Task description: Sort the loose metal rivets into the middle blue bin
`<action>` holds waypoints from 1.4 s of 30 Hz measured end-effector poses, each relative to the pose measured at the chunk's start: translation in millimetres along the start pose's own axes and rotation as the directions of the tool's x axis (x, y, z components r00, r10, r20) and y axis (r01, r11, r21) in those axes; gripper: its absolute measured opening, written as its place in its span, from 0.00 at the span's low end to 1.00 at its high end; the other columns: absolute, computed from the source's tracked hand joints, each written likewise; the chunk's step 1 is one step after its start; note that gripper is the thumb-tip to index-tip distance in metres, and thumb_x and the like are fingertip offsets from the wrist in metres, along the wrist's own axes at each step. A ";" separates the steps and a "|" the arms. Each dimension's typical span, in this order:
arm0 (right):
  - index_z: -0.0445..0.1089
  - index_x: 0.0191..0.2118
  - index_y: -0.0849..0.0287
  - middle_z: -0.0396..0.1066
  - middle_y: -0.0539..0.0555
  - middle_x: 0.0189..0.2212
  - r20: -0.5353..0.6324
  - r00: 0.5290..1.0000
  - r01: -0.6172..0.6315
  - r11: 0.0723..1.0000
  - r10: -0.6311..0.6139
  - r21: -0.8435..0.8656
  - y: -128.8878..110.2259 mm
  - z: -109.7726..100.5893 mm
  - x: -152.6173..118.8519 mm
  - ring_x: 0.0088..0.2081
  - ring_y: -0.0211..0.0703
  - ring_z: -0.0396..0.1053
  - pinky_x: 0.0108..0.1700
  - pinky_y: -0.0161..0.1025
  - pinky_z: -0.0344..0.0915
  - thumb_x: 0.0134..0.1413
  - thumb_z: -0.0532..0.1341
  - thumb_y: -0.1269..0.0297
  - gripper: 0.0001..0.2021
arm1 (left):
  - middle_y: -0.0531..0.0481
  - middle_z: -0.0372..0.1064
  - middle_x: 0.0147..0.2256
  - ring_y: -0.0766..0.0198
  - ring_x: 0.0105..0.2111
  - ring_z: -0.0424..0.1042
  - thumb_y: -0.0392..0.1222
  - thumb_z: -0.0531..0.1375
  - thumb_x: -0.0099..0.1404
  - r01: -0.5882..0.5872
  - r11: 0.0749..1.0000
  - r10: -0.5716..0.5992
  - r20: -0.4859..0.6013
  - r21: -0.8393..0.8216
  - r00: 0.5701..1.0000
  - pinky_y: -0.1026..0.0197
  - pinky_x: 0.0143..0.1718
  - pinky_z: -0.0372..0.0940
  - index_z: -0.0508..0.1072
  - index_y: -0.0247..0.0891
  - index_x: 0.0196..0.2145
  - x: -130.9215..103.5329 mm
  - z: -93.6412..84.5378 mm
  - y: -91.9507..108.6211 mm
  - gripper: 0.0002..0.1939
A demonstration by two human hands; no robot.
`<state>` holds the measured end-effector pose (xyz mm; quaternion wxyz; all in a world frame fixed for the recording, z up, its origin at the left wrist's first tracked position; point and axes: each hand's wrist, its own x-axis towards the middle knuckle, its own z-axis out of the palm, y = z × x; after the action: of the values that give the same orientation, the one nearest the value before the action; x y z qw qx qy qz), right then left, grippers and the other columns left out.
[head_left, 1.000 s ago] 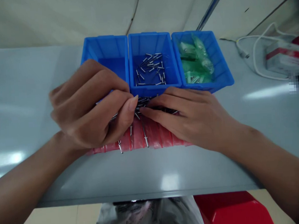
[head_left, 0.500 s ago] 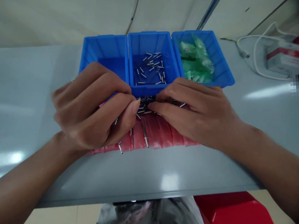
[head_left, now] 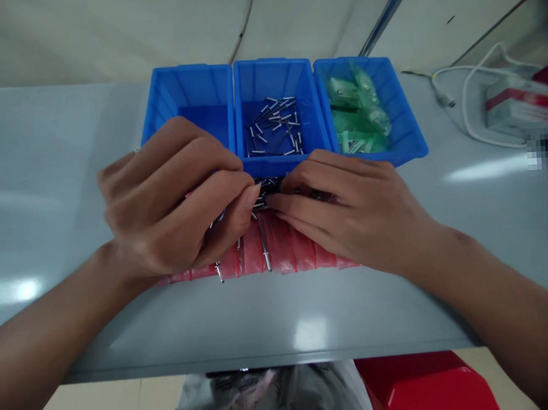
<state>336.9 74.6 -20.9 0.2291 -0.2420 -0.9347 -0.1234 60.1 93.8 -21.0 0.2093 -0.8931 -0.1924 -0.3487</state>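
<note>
Left hand (head_left: 176, 202) curls and right hand (head_left: 355, 206) bends over slender metal rivets (head_left: 267, 185) on creased red plastic (head_left: 300, 254), both grips hidden.

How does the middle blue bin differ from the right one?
The middle bin holds loose metal rivets; the right bin holds green plastic packaging. Blue floor shows around the rivets in the middle bin, while the plastic hides most of the right bin's floor. Both are blue, open-topped and on the grey table.

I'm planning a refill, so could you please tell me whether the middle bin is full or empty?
Neither: the middle bin holds scattered rivets, with bare blue floor showing between them.
</note>
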 end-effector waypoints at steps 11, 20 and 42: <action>0.83 0.45 0.57 0.82 0.54 0.43 0.039 0.998 0.059 0.998 -0.059 -0.023 0.0 -0.7 -0.3 0.44 0.47 0.77 0.43 0.42 0.73 0.76 0.60 0.74 0.12 | 0.48 0.79 0.39 0.56 0.35 0.79 0.38 0.66 0.73 0.011 1.000 -0.011 -0.003 -0.001 1.000 0.53 0.31 0.73 0.78 0.38 0.44 0.4 0.5 0.6 0.03; 0.80 0.46 0.61 0.83 0.56 0.42 0.011 0.995 0.100 0.993 -0.100 -0.068 -4.7 -3.2 4.0 0.42 0.47 0.78 0.40 0.44 0.75 0.76 0.60 0.75 0.11 | 0.44 0.80 0.36 0.52 0.33 0.81 0.34 0.67 0.70 0.009 1.000 -0.010 -0.033 -0.029 0.999 0.50 0.30 0.74 0.79 0.34 0.42 0.2 1.4 0.6 0.03; 0.87 0.39 0.51 0.85 0.47 0.32 -0.023 0.664 -0.284 0.281 0.748 0.917 -15.9 -8.7 13.5 0.29 0.42 0.82 0.30 0.39 0.83 0.55 0.78 0.75 0.10 | 0.48 0.82 0.39 0.52 0.38 0.83 0.36 0.68 0.75 0.029 0.999 -0.030 -0.038 -0.025 0.999 0.49 0.34 0.78 0.78 0.36 0.48 3.3 -2.3 8.5 0.06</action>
<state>321.6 63.4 -8.7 0.5553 -0.3578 -0.6415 0.3900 65.3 86.1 -19.2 0.1967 -0.8859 -0.1972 -0.3710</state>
